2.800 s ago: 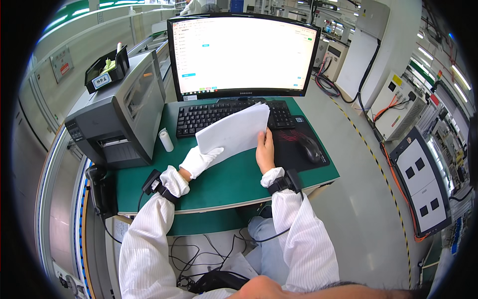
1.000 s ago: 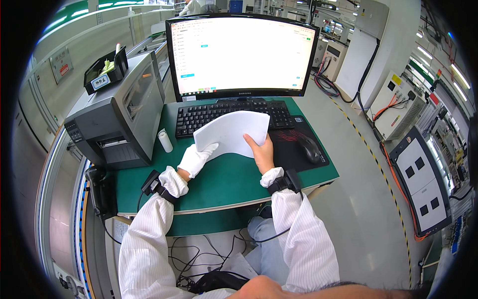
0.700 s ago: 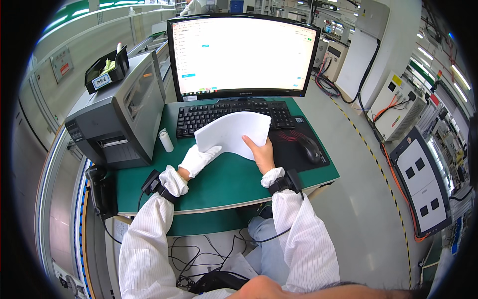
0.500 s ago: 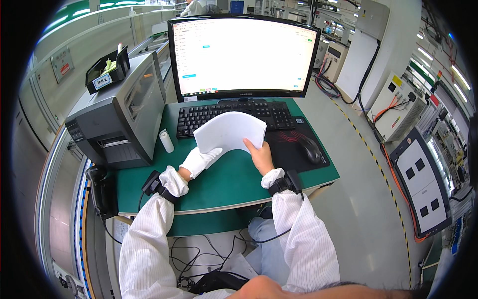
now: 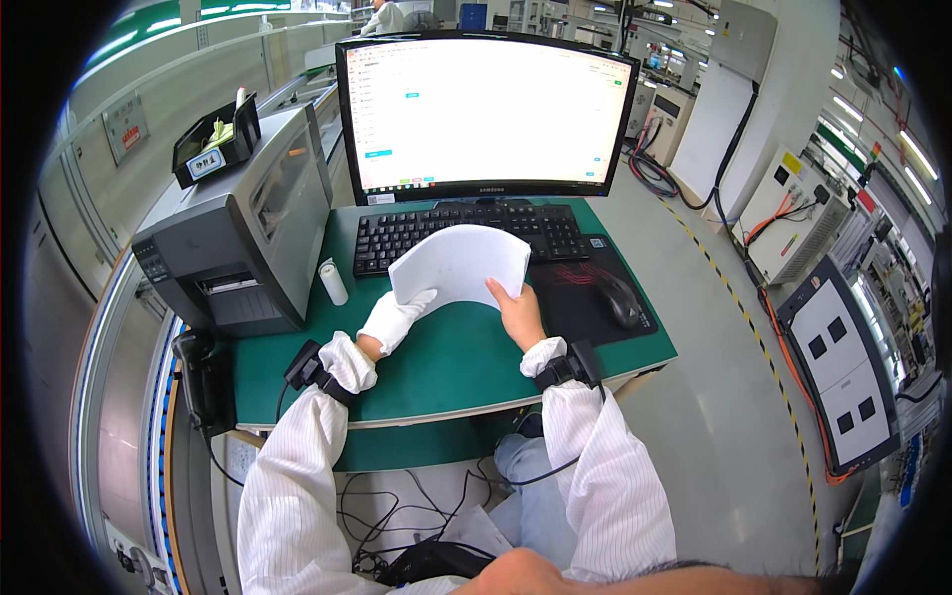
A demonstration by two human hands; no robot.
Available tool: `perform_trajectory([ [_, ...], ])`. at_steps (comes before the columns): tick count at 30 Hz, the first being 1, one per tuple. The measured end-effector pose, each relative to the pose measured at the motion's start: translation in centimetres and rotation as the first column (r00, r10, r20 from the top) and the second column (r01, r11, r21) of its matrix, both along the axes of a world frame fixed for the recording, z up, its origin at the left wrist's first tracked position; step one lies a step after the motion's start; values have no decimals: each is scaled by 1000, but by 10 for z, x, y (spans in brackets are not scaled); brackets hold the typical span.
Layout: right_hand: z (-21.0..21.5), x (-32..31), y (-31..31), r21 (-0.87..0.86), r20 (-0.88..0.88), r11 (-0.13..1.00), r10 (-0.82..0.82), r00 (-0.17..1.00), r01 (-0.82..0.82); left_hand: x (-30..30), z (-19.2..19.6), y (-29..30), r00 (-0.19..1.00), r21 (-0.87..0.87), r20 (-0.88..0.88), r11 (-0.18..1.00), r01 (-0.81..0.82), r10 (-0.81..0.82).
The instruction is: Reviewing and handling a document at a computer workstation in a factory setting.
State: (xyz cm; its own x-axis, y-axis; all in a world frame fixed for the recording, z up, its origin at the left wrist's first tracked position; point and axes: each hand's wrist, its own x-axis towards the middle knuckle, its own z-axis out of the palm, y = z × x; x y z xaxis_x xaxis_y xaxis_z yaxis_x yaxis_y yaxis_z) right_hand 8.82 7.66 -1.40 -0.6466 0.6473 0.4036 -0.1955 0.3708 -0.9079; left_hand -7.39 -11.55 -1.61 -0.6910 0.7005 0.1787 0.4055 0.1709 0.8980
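Observation:
Between my two hands a stack of white paper (image 5: pixel 459 260) is bent into an arch, above the near edge of the black keyboard (image 5: pixel 397 236). My left hand (image 5: pixel 395 322), in a white glove, grips the stack's left end. At the right end my bare right hand (image 5: pixel 518 314) pinches the stack, with the thumb on the near face and the other fingers behind it, partly hidden. A small white roll (image 5: pixel 333 283) stands on the green table (image 5: pixel 436 377), left of my gloved hand.
A grey label printer (image 5: pixel 238 238) with a black bin (image 5: pixel 213 139) on top stands at the left, near a black handheld scanner (image 5: pixel 201 382). Behind the keyboard is a lit monitor (image 5: pixel 486 119). A mouse (image 5: pixel 619 297) lies on a black mat (image 5: pixel 570 317) at the right.
The left glove's fingers have shifted slightly on the paper stack, and the arch has tilted a little. Both hands keep their hold.

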Motion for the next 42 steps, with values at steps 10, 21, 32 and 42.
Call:
perform_trajectory([
  [10,0,0,0,23,0,1000,-7,1000,7,3,3,-1,1000,-30,-22,999,-17,17],
  [21,3,2,1,87,27,996,-20,999,18,4,8,-2,1000,-77,-2,997,-9,9],
  [32,15,7,-9,98,-38,995,-4,999,7,10,13,-3,998,139,-60,990,-18,27],
  [42,8,5,-6,179,45,984,-29,999,20,6,13,-2,1000,-37,-3,999,-25,25],
])
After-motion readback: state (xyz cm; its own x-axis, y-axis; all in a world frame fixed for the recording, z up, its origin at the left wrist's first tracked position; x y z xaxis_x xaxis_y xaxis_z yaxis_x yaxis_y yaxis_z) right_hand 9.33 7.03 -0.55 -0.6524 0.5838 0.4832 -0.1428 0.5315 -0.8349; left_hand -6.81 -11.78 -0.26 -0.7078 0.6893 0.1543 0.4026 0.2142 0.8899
